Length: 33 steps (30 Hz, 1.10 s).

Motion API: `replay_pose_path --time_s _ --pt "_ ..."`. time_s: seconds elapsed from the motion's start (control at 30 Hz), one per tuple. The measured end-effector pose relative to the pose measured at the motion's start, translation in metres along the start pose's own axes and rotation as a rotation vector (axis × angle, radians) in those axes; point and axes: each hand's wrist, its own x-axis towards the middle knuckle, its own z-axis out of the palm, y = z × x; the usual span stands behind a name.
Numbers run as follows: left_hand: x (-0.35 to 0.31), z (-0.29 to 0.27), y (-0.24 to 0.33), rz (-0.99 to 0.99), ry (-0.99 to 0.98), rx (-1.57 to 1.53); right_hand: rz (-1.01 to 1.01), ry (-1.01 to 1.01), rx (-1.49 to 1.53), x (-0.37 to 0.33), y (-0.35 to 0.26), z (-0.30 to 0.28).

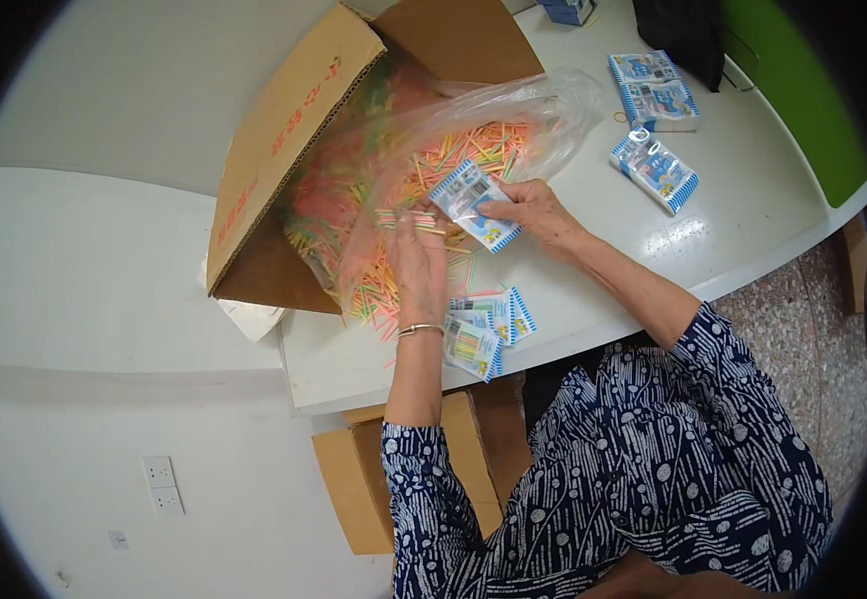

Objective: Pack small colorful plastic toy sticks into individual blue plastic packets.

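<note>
My left hand [418, 268] holds a small bunch of thin coloured sticks [405, 221] crosswise at its fingertips, at the near edge of a loose heap. Pinched between the thumb and fingers of my right hand [541, 214] is a small blue-and-white plastic packet [473, 192], just right of the bunch. The heap of pink, yellow and green sticks [473, 148] spills from a clear plastic bag [575, 98] lying in a tipped cardboard box [289, 150]. Beside my left wrist lie several packets [474, 346] with coloured sticks showing through one.
Stacked packets [658, 95] and a separate packet pile [656, 168] lie toward the right of the white table [753, 190]. A black bag [681, 35] and a green panel [803, 90] stand behind them. Below the table are open cardboard boxes [353, 489].
</note>
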Motion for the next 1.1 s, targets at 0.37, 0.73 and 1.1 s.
replay_pose_path --time_s 0.37,0.73,1.1 --pt "-0.010 0.042 0.023 0.121 -0.065 0.128 -0.022 -0.328 -0.246 -0.009 -0.009 -0.023" --pt "-0.024 0.053 0.023 0.128 -0.207 0.206 0.134 -0.495 -0.168 -0.015 -0.015 -0.028" --pt "-0.049 0.053 0.022 0.039 -0.265 0.486 0.128 -0.511 -0.168 -0.018 -0.016 -0.029"
